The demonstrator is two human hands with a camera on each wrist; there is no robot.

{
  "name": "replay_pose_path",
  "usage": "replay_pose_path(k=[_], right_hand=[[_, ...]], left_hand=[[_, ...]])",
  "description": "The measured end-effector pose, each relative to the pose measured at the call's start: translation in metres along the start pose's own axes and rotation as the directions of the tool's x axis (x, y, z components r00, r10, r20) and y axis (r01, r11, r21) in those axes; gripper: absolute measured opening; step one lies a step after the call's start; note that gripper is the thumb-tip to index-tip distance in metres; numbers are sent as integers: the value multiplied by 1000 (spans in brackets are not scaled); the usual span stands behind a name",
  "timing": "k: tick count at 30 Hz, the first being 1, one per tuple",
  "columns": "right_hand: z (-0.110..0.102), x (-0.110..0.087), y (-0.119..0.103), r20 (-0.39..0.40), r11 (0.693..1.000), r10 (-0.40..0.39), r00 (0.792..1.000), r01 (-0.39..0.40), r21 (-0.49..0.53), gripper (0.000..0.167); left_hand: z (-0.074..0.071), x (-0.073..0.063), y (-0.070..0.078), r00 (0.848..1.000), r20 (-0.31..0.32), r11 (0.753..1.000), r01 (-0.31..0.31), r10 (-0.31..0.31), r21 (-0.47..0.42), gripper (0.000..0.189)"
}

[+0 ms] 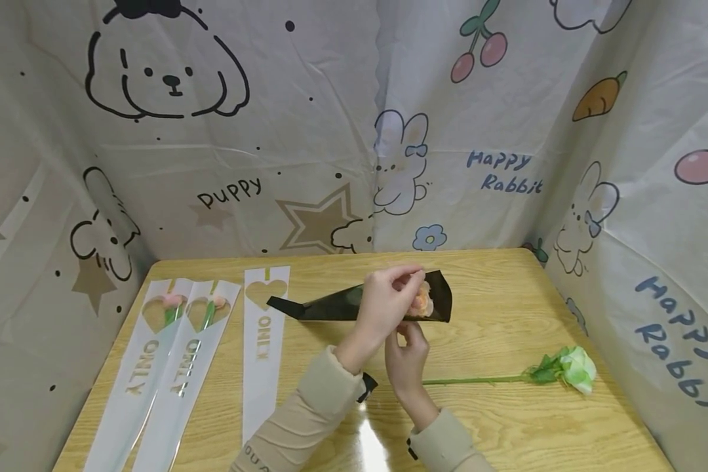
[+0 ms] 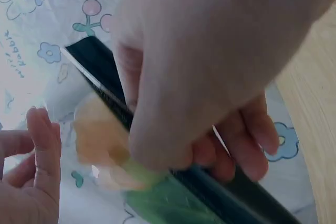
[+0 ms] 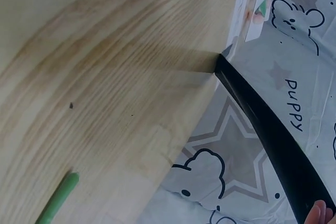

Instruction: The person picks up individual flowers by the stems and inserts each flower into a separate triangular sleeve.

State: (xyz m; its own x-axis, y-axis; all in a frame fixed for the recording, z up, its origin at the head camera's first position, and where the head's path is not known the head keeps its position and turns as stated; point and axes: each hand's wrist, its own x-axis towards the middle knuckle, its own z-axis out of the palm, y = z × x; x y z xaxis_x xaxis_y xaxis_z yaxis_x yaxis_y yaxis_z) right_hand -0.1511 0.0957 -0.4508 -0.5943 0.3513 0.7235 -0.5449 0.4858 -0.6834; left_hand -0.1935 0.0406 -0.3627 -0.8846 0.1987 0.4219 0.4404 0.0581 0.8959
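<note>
A black flower sleeve [image 1: 333, 305] with a peach flower [image 1: 423, 303] in its wide end is held above the table, its narrow tip pointing left. My left hand [image 1: 386, 301] pinches the sleeve's edge beside the bloom, thumb lying along the dark border [image 2: 97, 74]. Below the bloom, my right hand [image 1: 408, 360] pinches the sleeve's lower edge with thumb and index finger. Green leaves [image 2: 168, 200] show under the peach petals in the left wrist view. The right wrist view catches the sleeve's black length [image 3: 268, 135], with fingertips [image 3: 317, 214] at the corner.
A pale green rose [image 1: 575, 368] on a long stem lies at the table's right. Two white "ONLY" sleeves [image 1: 171, 367] with pink flowers lie at the left, beside another white sleeve [image 1: 259, 380]. Printed cloth [image 1: 324, 131] walls the wooden table [image 1: 495, 432].
</note>
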Motion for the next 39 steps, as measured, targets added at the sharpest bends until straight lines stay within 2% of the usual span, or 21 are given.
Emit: replay_pose_path(k=[2, 5, 7, 9, 10, 12, 14, 16, 18, 20, 22, 26, 28, 30, 32, 35, 39], right_hand=[[0, -1, 1, 14, 1000, -9, 1000, 9, -7, 15], [-1, -1, 3, 42, 1000, -4, 999, 3, 26, 15], [-1, -2, 4, 58, 998, 3, 998, -7, 58, 14], [-2, -3, 6, 63, 996, 20, 998, -26, 86, 13], [-1, -4, 7, 64, 995, 22, 998, -28, 93, 12], [-1, -7, 13, 70, 994, 25, 997, -31, 100, 11], [-1, -11, 22, 78, 993, 35, 996, -43, 112, 11], [-1, -12, 24, 90, 993, 19, 996, -29, 117, 11], [-2, -13, 25, 100, 991, 8, 995, -22, 132, 12], [-3, -10, 17, 110, 990, -3, 994, -13, 138, 11], [-4, -8, 13, 120, 989, -12, 993, -6, 146, 12], [-5, -7, 14, 129, 989, -33, 991, 13, 149, 12], [-5, -6, 16, 125, 989, -54, 991, 36, 142, 12], [-6, -4, 18, 128, 988, -39, 991, 20, 153, 11], [-7, 0, 19, 136, 985, -13, 991, -11, 171, 10], [-9, 6, 20, 156, 975, 74, 985, -105, 197, 9], [-10, 18, 23, 157, 966, 172, 972, -198, 166, 11]], left_hand=[[-4, 4, -4, 998, 19, 995, -57, 56, 87, 21], [-14, 12, -16, 994, 23, 971, -113, 111, 209, 18], [-21, 19, -26, 995, 50, 960, -93, 82, 263, 17], [-30, 25, -37, 993, 115, 948, -31, -6, 316, 19], [-34, 28, -44, 985, 161, 943, 4, -61, 333, 20], [-42, 33, -60, 951, 258, 927, 66, -170, 368, 24], [-50, 35, -74, 906, 347, 916, 96, -242, 389, 25], [-56, 36, -86, 870, 418, 919, 92, -261, 383, 26], [-61, 36, -94, 845, 466, 927, 87, -262, 365, 27], [-64, 36, -98, 826, 494, 933, 97, -270, 347, 28], [-65, 36, -101, 804, 515, 934, 135, -299, 332, 30], [-65, 38, -102, 756, 522, 911, 245, -394, 332, 34], [-66, 39, -102, 743, 522, 902, 275, -419, 333, 35], [-66, 40, -101, 739, 522, 900, 289, -427, 327, 35], [-67, 42, -100, 742, 522, 903, 290, -421, 316, 34], [-68, 43, -97, 761, 512, 914, 288, -399, 285, 30], [-70, 44, -97, 799, 474, 928, 294, -370, 228, 23]])
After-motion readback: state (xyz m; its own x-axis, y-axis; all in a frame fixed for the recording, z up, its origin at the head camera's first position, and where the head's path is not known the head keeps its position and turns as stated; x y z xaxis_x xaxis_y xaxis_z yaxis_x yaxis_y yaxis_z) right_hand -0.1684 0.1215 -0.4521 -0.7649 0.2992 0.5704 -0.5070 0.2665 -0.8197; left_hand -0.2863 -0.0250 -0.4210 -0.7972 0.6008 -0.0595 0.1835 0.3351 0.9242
